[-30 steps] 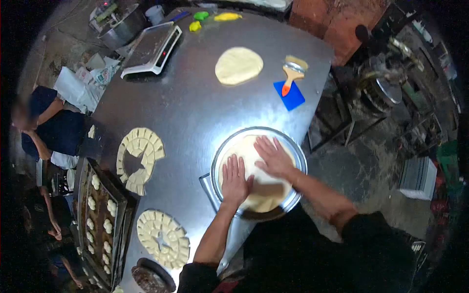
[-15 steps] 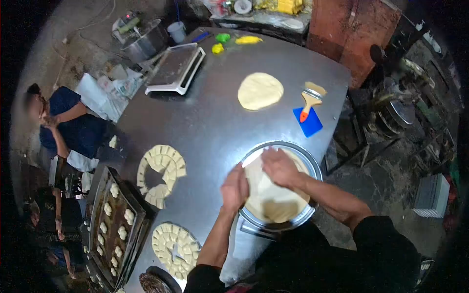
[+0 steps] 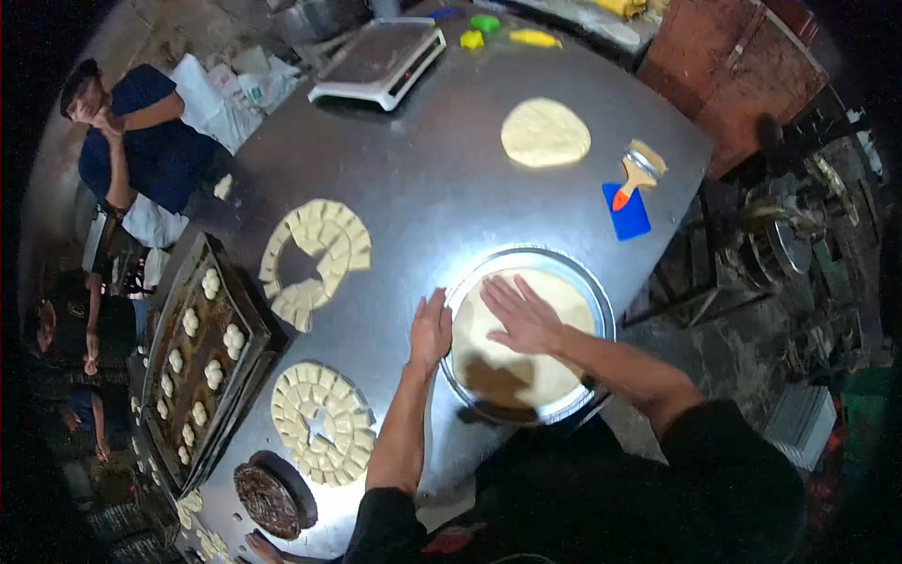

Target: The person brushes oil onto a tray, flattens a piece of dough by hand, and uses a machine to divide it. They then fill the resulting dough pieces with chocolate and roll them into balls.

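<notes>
In front of me stands a round metal pan [image 3: 606, 305] with a sheet of pale dough [image 3: 554, 371] spread inside. My right hand [image 3: 521, 317] lies flat on the dough, fingers stretched and palm down. At the pan's left rim is my left hand [image 3: 432, 329], its fingers extended along the outside edge. Shadow covers part of the dough near my body. Beyond the pan, a flat dough round [image 3: 545, 133] rests on the metal table [image 3: 404, 197]. To its right a wide brush [image 3: 641, 171] lies partly over a blue scraper [image 3: 631, 218].
Two rings of cut dough pieces [image 3: 352, 240] [image 3: 299, 399] lie to the left. A dark tray [image 3: 221, 268] holds several dough pieces. Nearby are a dark round pan [image 3: 268, 500] and another person's hand [image 3: 263, 545]. A scale [image 3: 381, 58] stands at the back; a seated person [image 3: 155, 141] is left.
My left hand has shifted from the dough's edge to the pan's outer rim. My right hand has flattened onto the dough. The whole view has shifted, bringing the dark round pan further into sight.
</notes>
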A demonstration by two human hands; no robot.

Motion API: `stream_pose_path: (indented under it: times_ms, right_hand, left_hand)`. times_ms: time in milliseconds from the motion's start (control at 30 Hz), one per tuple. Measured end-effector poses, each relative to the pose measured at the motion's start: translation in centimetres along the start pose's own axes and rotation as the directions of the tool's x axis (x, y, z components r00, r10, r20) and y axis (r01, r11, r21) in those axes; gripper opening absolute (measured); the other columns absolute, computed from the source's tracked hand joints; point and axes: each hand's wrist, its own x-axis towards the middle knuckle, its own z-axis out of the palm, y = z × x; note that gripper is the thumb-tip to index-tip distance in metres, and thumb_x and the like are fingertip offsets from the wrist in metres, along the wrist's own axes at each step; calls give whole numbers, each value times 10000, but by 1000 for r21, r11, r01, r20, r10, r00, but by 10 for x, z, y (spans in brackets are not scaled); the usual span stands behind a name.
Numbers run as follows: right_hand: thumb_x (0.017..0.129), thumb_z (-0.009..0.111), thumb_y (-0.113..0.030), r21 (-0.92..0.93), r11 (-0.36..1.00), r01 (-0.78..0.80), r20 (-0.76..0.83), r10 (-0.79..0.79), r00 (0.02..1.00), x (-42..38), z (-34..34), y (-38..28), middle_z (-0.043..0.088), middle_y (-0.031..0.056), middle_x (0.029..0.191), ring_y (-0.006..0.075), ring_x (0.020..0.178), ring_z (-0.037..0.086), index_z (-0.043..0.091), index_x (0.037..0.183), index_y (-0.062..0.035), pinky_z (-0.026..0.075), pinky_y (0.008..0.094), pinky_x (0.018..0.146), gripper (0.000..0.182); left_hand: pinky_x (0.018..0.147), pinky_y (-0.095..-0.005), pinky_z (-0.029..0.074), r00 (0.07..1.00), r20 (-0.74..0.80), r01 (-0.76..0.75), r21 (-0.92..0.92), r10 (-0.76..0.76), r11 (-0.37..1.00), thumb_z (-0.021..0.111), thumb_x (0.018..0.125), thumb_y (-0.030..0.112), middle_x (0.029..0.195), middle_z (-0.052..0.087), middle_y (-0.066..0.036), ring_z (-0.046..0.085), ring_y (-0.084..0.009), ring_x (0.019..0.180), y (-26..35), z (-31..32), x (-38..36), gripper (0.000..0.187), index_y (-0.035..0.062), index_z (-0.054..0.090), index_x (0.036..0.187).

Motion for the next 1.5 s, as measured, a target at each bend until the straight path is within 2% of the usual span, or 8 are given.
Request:
stream_pose_path:
  times_ms: [333,467,633,933,1000,1133,1333,1500]
  right_hand:
    - [986,308,-390,810,499,-309,236,205,950,12,-55,15,347,208,1466,330,1398,263,404,1383,-1,178,469,1147,563]
    - [967,406,-331,231,965,-126,-220,178,959,-24,2,12,359,207,1456,353,1406,232,393,1375,13,167,486,1147,534]
    - [918,475,-189,746,655,-119,62,110,992,3,-2,53,445,196,1374,361,1308,378,442,1317,-25,280,491,1095,433]
    - [982,329,-400,246,958,-145,89,127,988,-30,0,43,206,99,1553,253,1448,125,266,1471,-75,88,451,1165,590]
    - [986,335,-372,751,443,-490,405,278,871,-15,-56,40,210,152,1542,291,1441,142,271,1456,-25,110,460,1160,588]
    - [974,372,-417,99,908,-407,-157,418,895,-50,13,-9,199,258,1511,385,1415,173,269,1423,60,131,484,1150,663]
    - [977,364,-372,664,678,-316,-17,436,900,-42,-16,14,354,229,1452,331,1405,237,351,1405,21,100,484,1159,582]
    - [959,401,-457,35,889,-457,-89,458,884,-81,20,-2,156,230,1529,393,1416,148,223,1450,40,129,519,1143,721]
  left_hand:
    - [1145,-480,186,994,-111,95,692,-25,716,416,870,23,1424,394,-231,339,-368,1351,54,6,-40,497,-92,363,1351]
    - [1148,-492,160,916,327,-316,230,233,920,439,926,176,1467,338,-209,294,-345,1379,60,41,-30,535,-52,328,1397]
    - [1151,-470,176,952,298,-213,491,67,844,470,929,360,1496,298,-185,260,-317,1401,60,43,-49,624,-12,337,1413]
    - [1126,-482,247,954,225,-280,434,198,856,493,931,321,1456,351,-217,320,-356,1366,71,43,-32,574,-28,391,1375]
    - [1124,-480,250,962,224,-245,468,154,849,503,926,312,1455,349,-221,326,-359,1361,70,36,-31,588,-28,367,1387]
    - [1143,-473,194,884,341,-439,365,321,821,501,912,340,1499,292,-181,262,-330,1396,63,47,-8,640,-9,325,1419]
    - [1124,-472,245,975,221,-141,528,25,837,568,864,260,1395,434,-228,370,-354,1336,70,45,-39,527,-7,493,1312]
    - [1151,-486,172,854,403,-470,322,330,822,548,901,332,1493,302,-187,274,-330,1390,56,66,-13,693,28,260,1453]
